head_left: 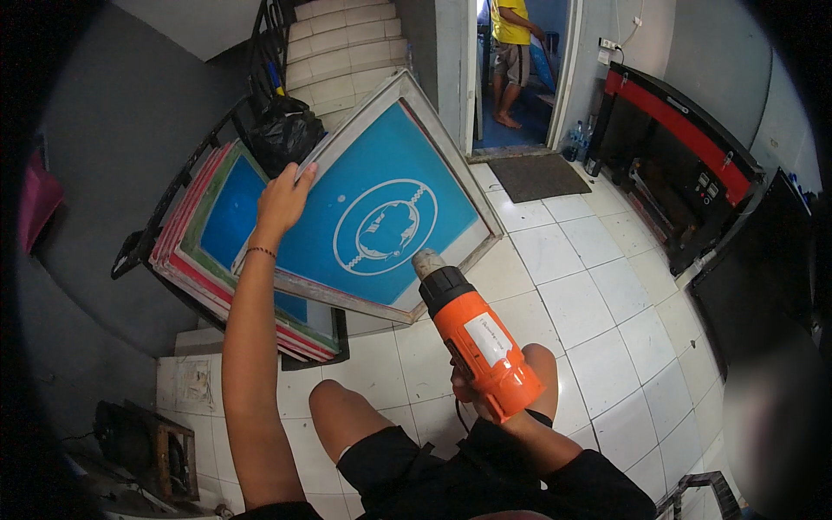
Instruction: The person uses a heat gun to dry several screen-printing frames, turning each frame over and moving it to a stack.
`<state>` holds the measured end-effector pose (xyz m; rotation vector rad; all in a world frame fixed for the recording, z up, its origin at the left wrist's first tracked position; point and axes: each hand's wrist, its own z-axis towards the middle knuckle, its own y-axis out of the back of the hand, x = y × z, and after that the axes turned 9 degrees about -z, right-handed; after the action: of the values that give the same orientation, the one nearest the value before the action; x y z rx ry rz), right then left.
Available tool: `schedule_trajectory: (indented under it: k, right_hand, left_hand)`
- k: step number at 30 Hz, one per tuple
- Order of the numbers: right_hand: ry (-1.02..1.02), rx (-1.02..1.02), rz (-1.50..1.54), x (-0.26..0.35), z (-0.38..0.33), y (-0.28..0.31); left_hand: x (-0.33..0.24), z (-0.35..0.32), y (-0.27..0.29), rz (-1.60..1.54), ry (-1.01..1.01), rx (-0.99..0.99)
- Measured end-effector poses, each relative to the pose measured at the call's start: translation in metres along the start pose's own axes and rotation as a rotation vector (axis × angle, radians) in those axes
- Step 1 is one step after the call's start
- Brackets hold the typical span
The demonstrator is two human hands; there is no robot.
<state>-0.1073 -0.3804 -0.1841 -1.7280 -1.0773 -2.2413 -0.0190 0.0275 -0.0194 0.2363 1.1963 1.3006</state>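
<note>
Orange heat gun (pixel 490 360) pointed toward a blue silkscreen frame (pixel 386 208)

Nearest the camera, the heat gun lies toward five o'clock from the middle of the view, its metal nozzle (pixel 426 263) directed toward eleven and a white label (pixel 488 338) on its casing. The right hand (pixel 463 381) is wrapped around the handle, mostly hidden by the gun's body; whether a finger presses the trigger cannot be told. The nozzle overlaps the frame's lower right side in view, and whether the two touch is unclear.

Just toward eleven o'clock from the middle, the silkscreen frame is held tilted, a pale border around blue mesh that carries a round, light-coloured design. Reaching up to ten o'clock, the left hand (pixel 282 204) is closed on the frame's upper left edge; a dark bracelet (pixel 261 252) circles that wrist.

At nine o'clock more frames (pixel 227 212), edged in red, green and white, lean together in a black metal rack (pixel 130 258). A black plastic bag (pixel 286 130) sits between ten and eleven, and tiled stairs (pixel 347 56) rise just short of twelve. Through a doorway (pixel 568 65) at one o'clock, a person in a yellow top (pixel 513 26) stands barefoot. Toward two lie a dark doormat (pixel 539 178) and, farther out, a black-and-red cabinet (pixel 685 117). Bare knees (pixel 347 403) and black shorts (pixel 399 468) show around six, above white floor tiles (pixel 598 277).
</note>
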Motion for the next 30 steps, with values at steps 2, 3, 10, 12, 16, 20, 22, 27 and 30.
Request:
schedule_trajectory:
  k: [2, 3, 10, 12, 16, 20, 22, 27, 30]
  right_hand:
    - [-0.03, 0.061, 0.058, 0.002, 0.003, 0.004]
    - [-0.043, 0.078, 0.081, 0.002, 0.003, 0.006]
    - [-0.098, 0.209, -0.016, -0.012, -0.004, 0.002]
    - [-0.072, 0.229, 0.184, -0.001, -0.005, 0.012]
    - [0.085, 0.122, 0.182, -0.01, -0.007, -0.001]
    - [-0.134, 0.258, 0.306, 0.006, -0.008, 0.01]
    - [-0.118, 0.219, 0.191, 0.0, -0.008, 0.007]
    - [0.097, 0.068, 0.275, -0.014, -0.01, 0.004]
    - [0.071, 0.102, 0.22, -0.008, -0.011, 0.004]
  left_hand:
    - [0.002, -0.001, 0.0, 0.003, -0.009, -0.007]
    - [0.002, 0.002, 0.0, 0.003, -0.011, -0.001]
    - [-0.003, -0.001, 0.003, 0.005, -0.001, 0.024]
    - [0.0, 0.001, 0.0, 0.01, -0.016, 0.0]
    - [0.006, 0.004, -0.004, 0.012, -0.051, -0.033]
    - [0.005, 0.003, -0.003, 0.011, -0.007, 0.006]
    - [0.001, 0.003, -0.002, 0.024, -0.014, -0.01]
    - [0.001, 0.003, -0.003, 0.015, -0.03, -0.019]
    - [0.001, 0.001, 0.001, 0.03, -0.014, -0.013]
